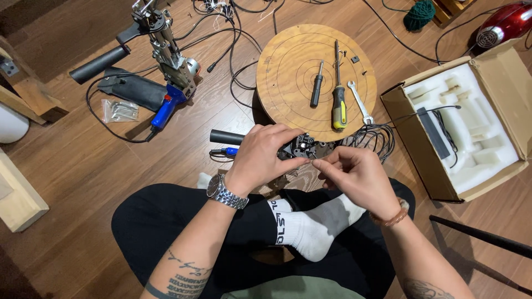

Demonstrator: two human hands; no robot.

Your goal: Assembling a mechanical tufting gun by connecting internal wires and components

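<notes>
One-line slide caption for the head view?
Seated cross-legged, left hand steadies a black mechanism while right hand pinches at it, beside round wooden board.

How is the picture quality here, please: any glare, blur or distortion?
Head view: even indoor light, sharp around both hands; soft glare on the floorboards and the red appliance; mild wide-angle bending at the edges.

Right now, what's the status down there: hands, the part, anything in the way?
Left hand gripping black mechanical assembly. Right hand pinching at its edge, something tiny, can't tell what. Coiled black cable close beside. Screwdriver and wrench on round wooden board.
</notes>
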